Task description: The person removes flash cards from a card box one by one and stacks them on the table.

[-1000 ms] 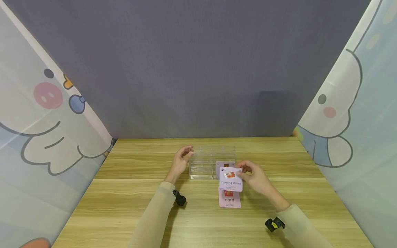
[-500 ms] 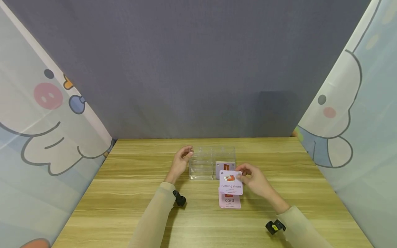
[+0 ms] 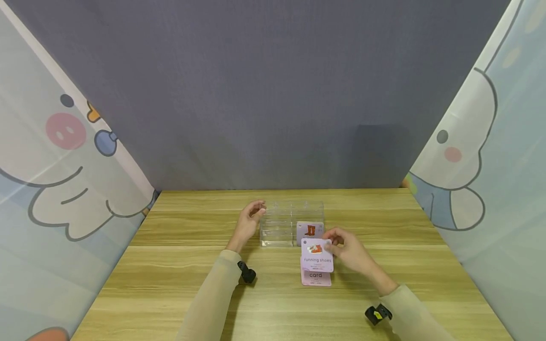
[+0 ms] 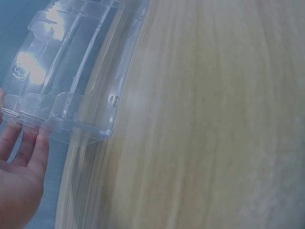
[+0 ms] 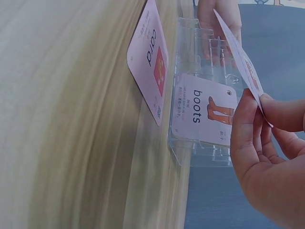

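Observation:
My right hand (image 3: pixel 351 251) pinches a pink flash card (image 3: pixel 317 263) reading "running shoes" by its upper right edge, thumb on the front and fingers behind. Below it on the table lies a "card" flash card (image 5: pixel 151 64), its upper part covered in the head view. A clear plastic rack (image 3: pixel 276 232) stands behind, with tiers in two columns. In its front right slot leans a "boots" flash card (image 5: pixel 205 109), apparently with more behind it. My left hand (image 3: pixel 247 222) rests against the rack's left side, fingertips (image 4: pixel 40 140) touching the clear edge.
The wooden table (image 3: pixel 179 265) spreads to both sides of the rack. A grey partition (image 3: pixel 273 118) rises behind it, with printed cartoon curtains (image 3: pixel 55 142) at the left and right. Each wrist carries a small black camera (image 3: pixel 246 272).
My right hand has lowered the "running shoes" card slightly toward me, showing more of the "boots" card and covering more of the "card" one. My left hand has stayed on the rack.

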